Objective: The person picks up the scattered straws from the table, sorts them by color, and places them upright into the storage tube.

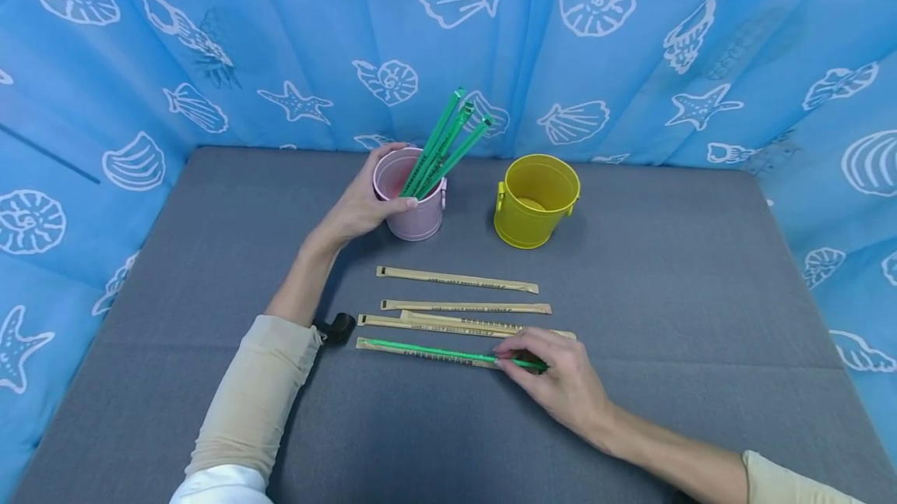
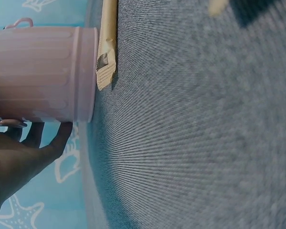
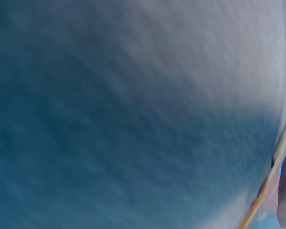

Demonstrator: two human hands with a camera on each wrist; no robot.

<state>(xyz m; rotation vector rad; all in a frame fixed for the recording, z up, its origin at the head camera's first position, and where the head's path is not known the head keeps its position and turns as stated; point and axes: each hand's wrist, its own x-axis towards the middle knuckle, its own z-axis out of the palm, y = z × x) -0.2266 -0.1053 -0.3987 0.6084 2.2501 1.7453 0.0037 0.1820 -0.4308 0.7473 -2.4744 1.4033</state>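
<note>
My left hand grips the small pink bucket at its rim, thumb in front and fingers round the far left side. Several green-wrapped straws lean out of that bucket. In the left wrist view, fingers touch the wall of the pink bucket. My right hand pinches a green straw near its right end, between thumb and fingertips. This straw lies almost along the nearest brown paper-wrapped straw. At the right wrist view's edge, a brown straw shows beside part of a hand.
A yellow bucket stands right of the pink one, with no straws visible in it. More brown paper-wrapped straws lie crosswise on the grey table, two overlapping. A blue shell-patterned curtain hangs behind.
</note>
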